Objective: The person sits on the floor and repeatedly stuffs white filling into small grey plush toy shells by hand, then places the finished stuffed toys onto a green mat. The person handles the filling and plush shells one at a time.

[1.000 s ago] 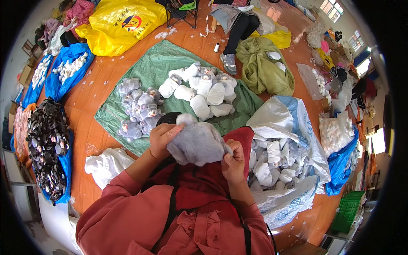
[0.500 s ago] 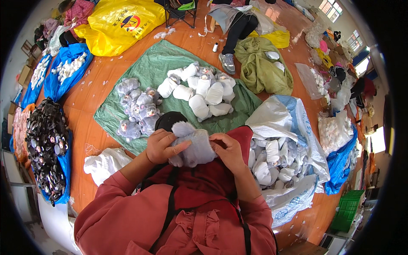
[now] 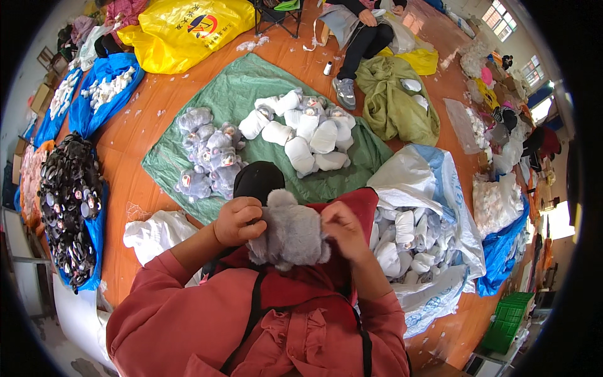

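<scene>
A grey plush toy (image 3: 294, 235) with a fluffy back and small rounded limbs is held up over my lap. My left hand (image 3: 237, 221) is closed on its left edge, thumb and fingers gripping the fur. At the toy's right edge is my right hand (image 3: 347, 230), its fingers bent together and slightly blurred; whatever they pinch is too small to make out. Beyond my lap, on a green sheet (image 3: 232, 81), lie a heap of grey plush toys (image 3: 210, 154) and a second heap of plush toys with white wrappings (image 3: 308, 129).
To my right stands an open white sack (image 3: 468, 235) full of white-wrapped pieces. Dark plush pieces (image 3: 70, 213) fill a blue sheet at left. A white bag (image 3: 160, 235) lies near my left arm. A person's shoe (image 3: 345, 93) rests beside an olive sack (image 3: 396, 100).
The plush toy has turned so its furry back shows and moved slightly right. My left fingers have curled in, and my right hand has shifted right along the toy's edge.
</scene>
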